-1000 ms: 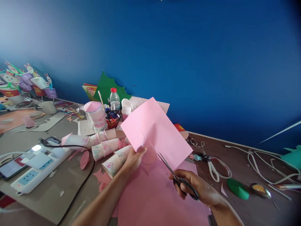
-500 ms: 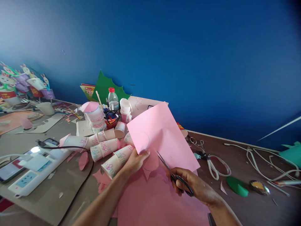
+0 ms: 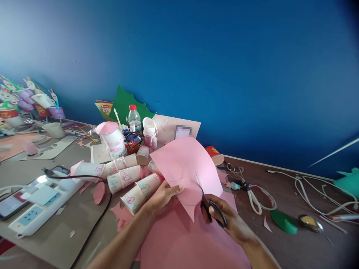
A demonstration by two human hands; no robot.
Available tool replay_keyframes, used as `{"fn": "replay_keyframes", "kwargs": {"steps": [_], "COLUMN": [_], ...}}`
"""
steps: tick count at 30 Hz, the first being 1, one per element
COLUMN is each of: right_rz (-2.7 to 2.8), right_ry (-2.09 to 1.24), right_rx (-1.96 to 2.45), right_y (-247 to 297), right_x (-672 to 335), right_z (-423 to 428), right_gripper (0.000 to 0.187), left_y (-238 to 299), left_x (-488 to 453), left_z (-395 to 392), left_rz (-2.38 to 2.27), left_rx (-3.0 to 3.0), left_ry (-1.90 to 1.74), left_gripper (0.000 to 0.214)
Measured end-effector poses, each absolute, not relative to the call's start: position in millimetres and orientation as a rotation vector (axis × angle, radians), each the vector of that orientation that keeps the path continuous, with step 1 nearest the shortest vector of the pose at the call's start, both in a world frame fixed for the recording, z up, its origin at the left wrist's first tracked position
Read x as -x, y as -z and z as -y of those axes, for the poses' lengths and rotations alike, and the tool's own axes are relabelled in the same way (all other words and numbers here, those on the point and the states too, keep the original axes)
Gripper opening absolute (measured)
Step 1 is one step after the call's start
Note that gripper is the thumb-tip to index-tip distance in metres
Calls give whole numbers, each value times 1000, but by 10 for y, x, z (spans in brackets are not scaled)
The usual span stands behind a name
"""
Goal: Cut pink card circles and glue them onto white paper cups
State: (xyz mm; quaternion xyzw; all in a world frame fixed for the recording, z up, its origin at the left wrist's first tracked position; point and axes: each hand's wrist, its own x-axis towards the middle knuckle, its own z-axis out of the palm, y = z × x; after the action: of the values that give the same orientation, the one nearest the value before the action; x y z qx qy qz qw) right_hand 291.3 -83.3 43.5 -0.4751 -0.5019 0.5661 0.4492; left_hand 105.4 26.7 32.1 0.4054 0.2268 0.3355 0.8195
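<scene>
My left hand [image 3: 165,195] pinches the lower left part of a pink paper sheet [image 3: 196,158], thumb on top and the other fingers mostly hidden beneath. In my right hand [image 3: 221,213] is a pair of black-handled scissors [image 3: 206,203], with blades pointing up and away into the paper. A partly cut round shape [image 3: 190,192] with a drawn outline lies between both hands. From its lower edge a pointed flap hangs down. More pink paper [image 3: 193,246] lies flat on the table underneath.
Left of my hands lie several decorated paper cups [image 3: 141,192]. A power strip [image 3: 36,215] with a black cable is farther left. Behind stand a red-capped bottle [image 3: 134,117] and a stacked cup piece [image 3: 110,138]. White cables [image 3: 255,198] and a green paper cone [image 3: 284,222] lie at right.
The pink sheet has tilted lower and bent, uncovering the pale board and red cup behind it. The scissor blades have moved slightly right and up around the round shape.
</scene>
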Motion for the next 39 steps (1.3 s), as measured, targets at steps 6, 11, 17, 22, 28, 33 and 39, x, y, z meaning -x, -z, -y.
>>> {"fn": "replay_keyframes", "kwargs": {"steps": [6, 11, 17, 22, 28, 33, 39], "right_rz": [1148, 1104, 1155, 1156, 1227, 1252, 1261], "right_ry": [-1264, -1247, -1291, -1289, -1184, -1175, -1190], "right_rx": [1268, 1310, 1240, 1194, 1244, 1253, 1261], "right_y": [-353, -359, -303, -281, -384, -433, -455], "right_x": [-2785, -2667, -2695, -2668, -2614, -2614, -2602], "right_z": [774, 750, 785, 803, 810, 797, 804], "right_gripper": [35, 44, 41, 41, 31, 31, 35], "left_y": [-427, -323, -317, -362, -445, -377, -362], "left_x": [-1235, -1299, -1267, -1237, -1212, -1186, -1183], "left_z": [-88, -67, -97, -100, -70, -100, -137], "left_rz": [-393, -583, -667, -660, -617, -656, -693], "left_rx": [-750, -666, -755, -859, -931, -999, -1061], "left_ry": [-786, -903, -848, -829, -771, -717, -721], "left_gripper": [43, 36, 22, 15, 14, 15, 13]}}
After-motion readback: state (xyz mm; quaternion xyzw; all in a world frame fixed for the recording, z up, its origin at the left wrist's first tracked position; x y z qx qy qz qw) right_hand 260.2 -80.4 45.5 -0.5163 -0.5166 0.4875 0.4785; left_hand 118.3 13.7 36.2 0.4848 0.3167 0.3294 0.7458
